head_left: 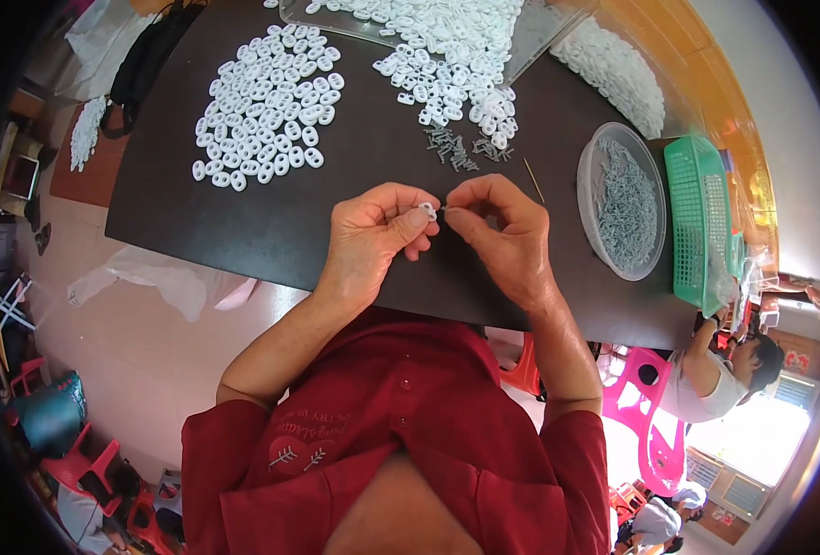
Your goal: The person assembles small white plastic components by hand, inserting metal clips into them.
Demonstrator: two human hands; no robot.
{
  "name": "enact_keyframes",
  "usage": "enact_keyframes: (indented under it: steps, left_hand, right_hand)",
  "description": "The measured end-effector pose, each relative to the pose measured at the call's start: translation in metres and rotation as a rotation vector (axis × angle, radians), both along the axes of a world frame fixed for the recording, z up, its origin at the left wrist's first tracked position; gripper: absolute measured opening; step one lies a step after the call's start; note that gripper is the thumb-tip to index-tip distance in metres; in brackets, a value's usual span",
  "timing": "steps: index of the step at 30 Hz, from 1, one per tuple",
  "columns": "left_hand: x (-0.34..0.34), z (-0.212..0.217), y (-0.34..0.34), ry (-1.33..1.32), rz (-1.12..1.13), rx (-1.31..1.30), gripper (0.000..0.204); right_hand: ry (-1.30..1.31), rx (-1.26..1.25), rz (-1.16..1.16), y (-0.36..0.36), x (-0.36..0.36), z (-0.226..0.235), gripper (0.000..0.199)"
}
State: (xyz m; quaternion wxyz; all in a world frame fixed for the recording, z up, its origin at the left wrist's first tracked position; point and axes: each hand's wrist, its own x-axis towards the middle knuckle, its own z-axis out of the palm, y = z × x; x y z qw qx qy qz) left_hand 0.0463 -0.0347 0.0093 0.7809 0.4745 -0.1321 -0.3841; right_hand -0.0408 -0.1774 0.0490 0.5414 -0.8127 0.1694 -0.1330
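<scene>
Two hands: met over the near middle of the table, fingertips almost touching.
Left hand (373, 231): fingers curled in, thumb and forefinger pinched on a small white plastic ring (426, 211), oval and smooth.
Right hand (502, 227): fingers bent, thumb and forefinger pinched close beside the ring; whatever they gripped was too small to make out.
White plastic ring: was held above the table, between the two hands, just in front of the person's chest.
Table (243, 222): dark, matte, flat top with a rounded edge.
Sorted rings (269, 102): a broad single-layer patch of the same white ovals, far left of the hands.
Loose rings (456, 88): a rougher heap spilling from a clear plastic sheet (539, 37), beyond the hands.
Screws (461, 148): a small scatter of short grey metal pieces, just beyond the fingertips.
Bowl (595, 157): round, clear plastic, filled with grey screws, right of the hands.
Basket (696, 222): green plastic mesh, rectangular, touching the bowl's far side.
Stick (534, 179): thin, wooden, lay between right hand and bowl.
</scene>
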Motion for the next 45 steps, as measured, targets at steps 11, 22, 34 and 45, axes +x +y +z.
enact_keyframes:
  steps: [11,22,34,45]
  left_hand:
    - [0.000,0.013,0.005,-0.246,-0.007,0.119,0.012]
    - [-0.003,0.007,0.004,-0.404,0.025,0.205,0.004]
    - [-0.006,0.003,-0.002,-0.863,0.234,0.290,0.004]
    - [0.001,0.005,-0.004,-0.698,0.269,0.224,0.006]
  right_hand:
    - [0.019,0.038,0.057,0.004,0.004,0.007,0.012]
    - [0.067,-0.019,0.085,0.003,0.004,0.008,0.014]
    - [0.092,0.122,0.006,0.005,0.010,-0.002,0.013]
    - [-0.063,0.089,-0.070,0.015,0.015,-0.003,0.016]
